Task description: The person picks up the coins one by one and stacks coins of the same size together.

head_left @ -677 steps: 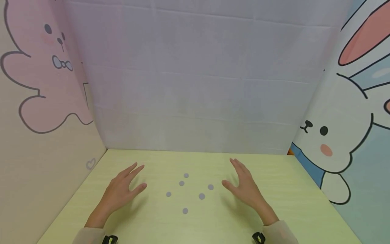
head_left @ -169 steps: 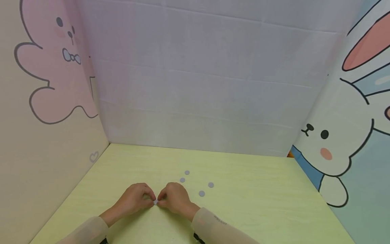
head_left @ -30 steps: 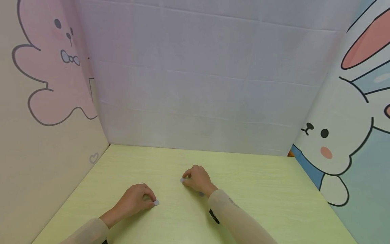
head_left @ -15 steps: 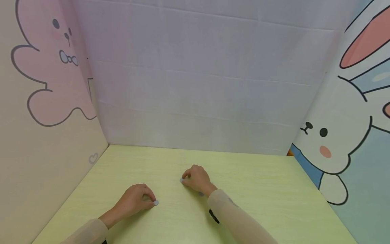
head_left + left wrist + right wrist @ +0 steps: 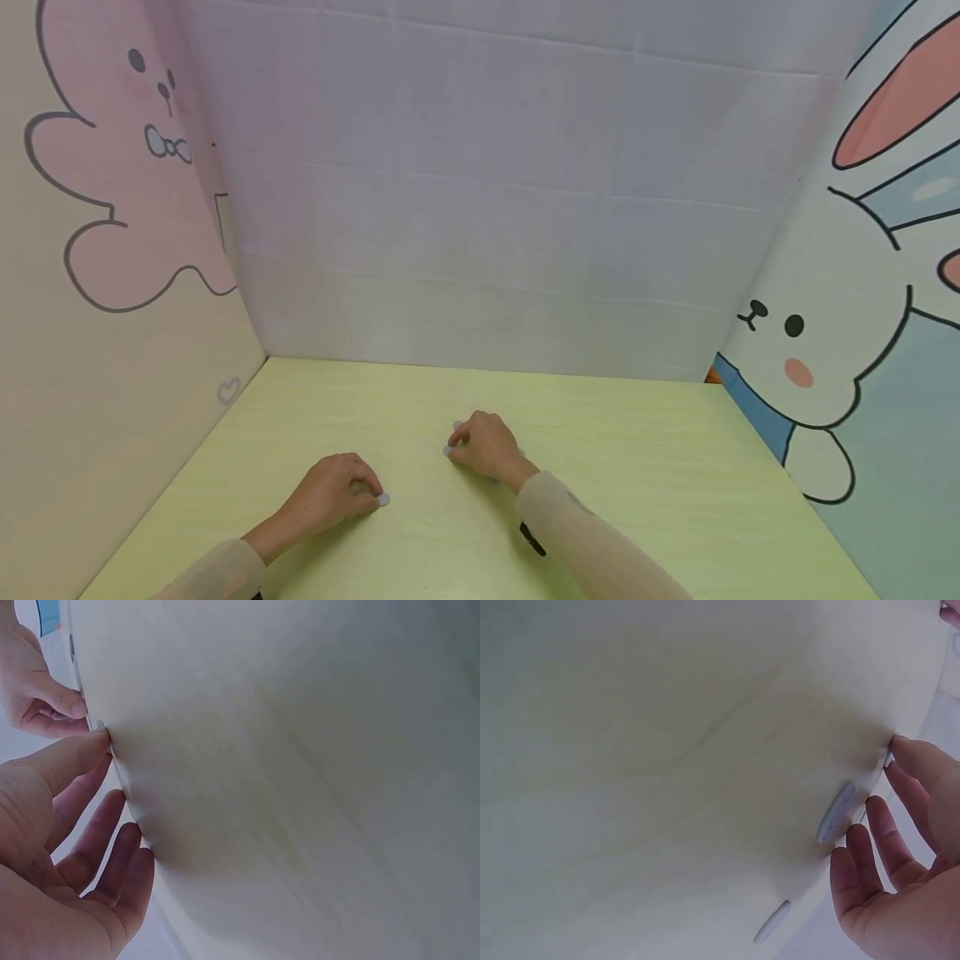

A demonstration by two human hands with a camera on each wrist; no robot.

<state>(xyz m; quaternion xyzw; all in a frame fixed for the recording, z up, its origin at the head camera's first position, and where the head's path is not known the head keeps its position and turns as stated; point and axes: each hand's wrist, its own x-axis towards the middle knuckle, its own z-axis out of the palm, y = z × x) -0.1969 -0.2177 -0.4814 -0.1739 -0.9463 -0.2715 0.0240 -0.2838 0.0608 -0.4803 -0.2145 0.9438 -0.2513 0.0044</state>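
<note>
Small grey stack (image 5: 383, 498) pinched on green table (image 5: 637, 467) by curled fingers of left hand (image 5: 330, 496), at 7 o'clock of table centre. Next disc (image 5: 448, 451) pinched flat by curled right hand (image 5: 487, 443), at 1 o'clock from stack. Two more discs (image 5: 835, 813) seen under right palm. Progress judged partial: several discs not yet gathered. Versus a second ago: right hand shifted slightly nearer; left hand unmoved.

My right hand (image 5: 487, 443) has left the small stack at my left hand (image 5: 330, 496) and gone out to the loose grey discs (image 5: 835, 813). My fingertips now touch one there.
</note>
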